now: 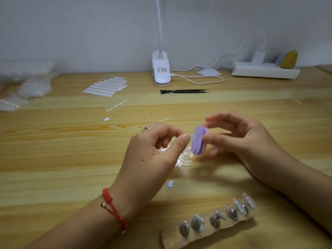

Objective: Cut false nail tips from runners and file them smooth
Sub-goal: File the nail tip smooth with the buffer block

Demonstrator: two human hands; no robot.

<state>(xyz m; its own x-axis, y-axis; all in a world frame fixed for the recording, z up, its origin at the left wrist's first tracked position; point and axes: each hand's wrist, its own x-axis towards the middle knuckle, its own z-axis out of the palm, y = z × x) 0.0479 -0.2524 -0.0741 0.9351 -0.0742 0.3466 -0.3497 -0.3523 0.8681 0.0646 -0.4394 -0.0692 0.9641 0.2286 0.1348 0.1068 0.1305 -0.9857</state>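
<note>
Your widest free stretch of worktop (pixel 53 159) lies left of your left hand (pixel 152 150), bare wood running back to a loose runner (pixel 116 105) and a sheet (pixel 106 86). Bags (pixel 27 83) crowd the far left corner. Between your hands the gap is nearly closed by the file (pixel 197 142) held in your right hand (pixel 240 137) and the tip (pixel 191 137) pinched in your left, with a runner pile (pixel 183 159) on the wood below. A strip of stands (pixel 212 221) blocks the near right. The lamp (pixel 161 72), cable (pixel 197 78) and power strip (pixel 264 70) line the wall, with tweezers (pixel 185 91) just before the lamp.

Two hands (pixel 156 150) (pixel 240 139), one purple file (pixel 198 142), six stands (pixel 196 222).
</note>
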